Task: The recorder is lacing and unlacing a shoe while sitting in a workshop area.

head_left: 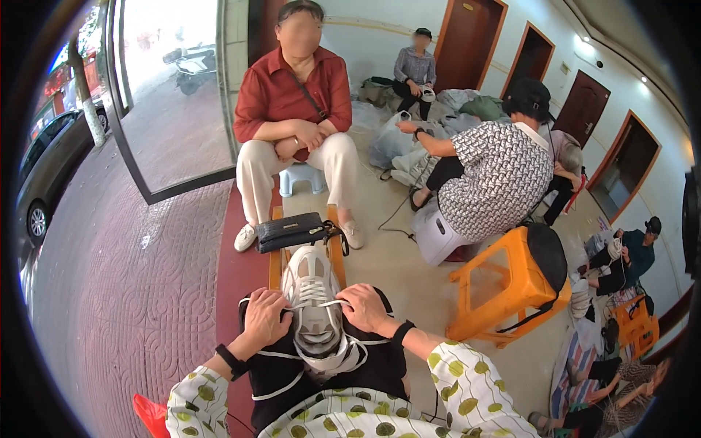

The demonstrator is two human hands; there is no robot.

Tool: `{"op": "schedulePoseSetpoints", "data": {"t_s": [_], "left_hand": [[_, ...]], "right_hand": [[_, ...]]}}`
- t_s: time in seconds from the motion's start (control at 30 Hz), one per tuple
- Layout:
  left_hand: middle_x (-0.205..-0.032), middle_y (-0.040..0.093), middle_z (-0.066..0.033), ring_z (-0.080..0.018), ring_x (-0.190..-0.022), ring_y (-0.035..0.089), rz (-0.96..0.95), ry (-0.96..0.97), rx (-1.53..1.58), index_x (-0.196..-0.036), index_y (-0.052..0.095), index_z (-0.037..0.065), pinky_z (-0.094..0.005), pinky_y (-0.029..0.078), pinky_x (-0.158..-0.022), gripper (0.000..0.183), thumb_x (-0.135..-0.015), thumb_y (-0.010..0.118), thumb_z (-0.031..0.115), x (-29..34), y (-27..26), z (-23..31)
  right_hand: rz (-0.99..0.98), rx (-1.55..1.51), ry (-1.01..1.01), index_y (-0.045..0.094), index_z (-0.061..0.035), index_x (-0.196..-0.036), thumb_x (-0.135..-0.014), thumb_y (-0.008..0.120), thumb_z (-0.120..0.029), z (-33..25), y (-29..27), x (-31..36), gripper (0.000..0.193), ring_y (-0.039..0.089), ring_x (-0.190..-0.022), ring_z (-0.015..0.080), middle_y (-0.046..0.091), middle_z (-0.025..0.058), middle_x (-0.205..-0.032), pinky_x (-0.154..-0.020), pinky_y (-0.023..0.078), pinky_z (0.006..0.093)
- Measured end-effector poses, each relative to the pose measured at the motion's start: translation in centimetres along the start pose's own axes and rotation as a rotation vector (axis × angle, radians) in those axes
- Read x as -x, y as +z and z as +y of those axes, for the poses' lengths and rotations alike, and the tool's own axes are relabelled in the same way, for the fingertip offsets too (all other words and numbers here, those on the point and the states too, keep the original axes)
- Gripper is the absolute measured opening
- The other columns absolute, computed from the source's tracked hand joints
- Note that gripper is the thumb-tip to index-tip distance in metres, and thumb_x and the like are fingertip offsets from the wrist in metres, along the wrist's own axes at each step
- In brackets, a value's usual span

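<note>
The left hand (267, 318) and right hand (366, 307) are pinching the white laces (334, 301), one at each side of the shoe (310, 266). It's sitting between the person's knees, toe pointing away. Just beyond, a black bag (288, 232) is lying across wooden rails (275, 264). Opposite, someone in red (292, 98) is sitting on a pale blue stool (301, 177); an orange stool (478, 292) is standing off to the right.
</note>
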State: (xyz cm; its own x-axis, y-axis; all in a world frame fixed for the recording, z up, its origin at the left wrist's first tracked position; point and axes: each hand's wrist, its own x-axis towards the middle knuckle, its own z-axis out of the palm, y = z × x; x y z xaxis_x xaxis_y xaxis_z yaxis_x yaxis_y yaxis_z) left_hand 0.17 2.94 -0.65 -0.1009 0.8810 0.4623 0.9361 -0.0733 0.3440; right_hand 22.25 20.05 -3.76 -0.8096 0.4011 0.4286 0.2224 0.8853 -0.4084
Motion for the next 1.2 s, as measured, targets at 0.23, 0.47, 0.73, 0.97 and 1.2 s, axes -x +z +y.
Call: {"op": "schedulePoseSetpoints", "data": {"t_s": [0.23,0.47,0.73,0.97,1.2], "left_hand": [[-0.099,0.068,-0.0126,-0.0274,-0.108,0.059,-0.033,-0.009,0.001,-0.085,0.066,0.007,-0.0443,0.037,-0.104,0.018,-0.071,0.069,0.018,0.2,0.4,0.0],[-0.097,0.067,-0.0120,-0.0274,-0.106,0.060,-0.018,-0.007,-0.014,-0.084,0.066,0.008,-0.0442,0.038,-0.103,0.017,-0.071,0.068,0.018,0.4,0.3,0.0],[-0.093,0.066,-0.0115,-0.0302,-0.100,0.060,0.003,0.043,-0.004,-0.082,0.064,0.008,-0.0457,0.041,-0.097,0.015,-0.069,0.069,0.013,-0.7,0.4,0.2],[-0.095,0.065,-0.0119,-0.0330,-0.099,0.059,-0.016,0.065,-0.042,-0.083,0.061,0.007,-0.0444,0.042,-0.094,0.014,-0.070,0.068,0.009,-0.7,0.7,0.1],[-0.098,0.065,-0.0123,-0.0340,-0.101,0.058,-0.055,0.082,-0.106,-0.085,0.060,0.005,-0.0445,0.042,-0.094,0.015,-0.071,0.066,0.008,-0.9,2.4,0.0]], "right_hand": [[-0.016,0.020,0.004,0.065,-0.0064,-0.098,-0.082,0.061,-0.013,0.3,0.1,-0.1,0.018,0.062,-0.101,0.0263,0.069,0.0103,-0.095,-0.096,0.043,0.0411],[-0.180,0.002,0.184,0.060,-0.0015,-0.123,-0.090,0.057,-0.057,-1.0,0.4,-1.2,0.065,0.060,-0.106,0.0333,0.069,0.0172,-0.102,-0.097,0.036,0.0423],[-0.243,0.178,0.108,0.059,-0.0010,-0.125,-0.086,0.057,-0.064,-0.9,0.0,-0.5,0.074,0.058,-0.111,0.0325,0.065,0.0183,-0.110,-0.100,0.035,0.0449],[-0.098,0.133,0.097,0.068,-0.0045,-0.101,-0.073,0.064,-0.053,0.1,3.0,-2.0,0.056,0.062,-0.097,0.0293,0.068,0.0142,-0.094,-0.091,0.039,0.0422],[-0.033,0.162,0.155,0.072,-0.0082,-0.089,-0.069,0.065,-0.047,0.2,1.3,-0.5,0.045,0.065,-0.091,0.0274,0.070,0.0113,-0.085,-0.084,0.041,0.0406]]}}
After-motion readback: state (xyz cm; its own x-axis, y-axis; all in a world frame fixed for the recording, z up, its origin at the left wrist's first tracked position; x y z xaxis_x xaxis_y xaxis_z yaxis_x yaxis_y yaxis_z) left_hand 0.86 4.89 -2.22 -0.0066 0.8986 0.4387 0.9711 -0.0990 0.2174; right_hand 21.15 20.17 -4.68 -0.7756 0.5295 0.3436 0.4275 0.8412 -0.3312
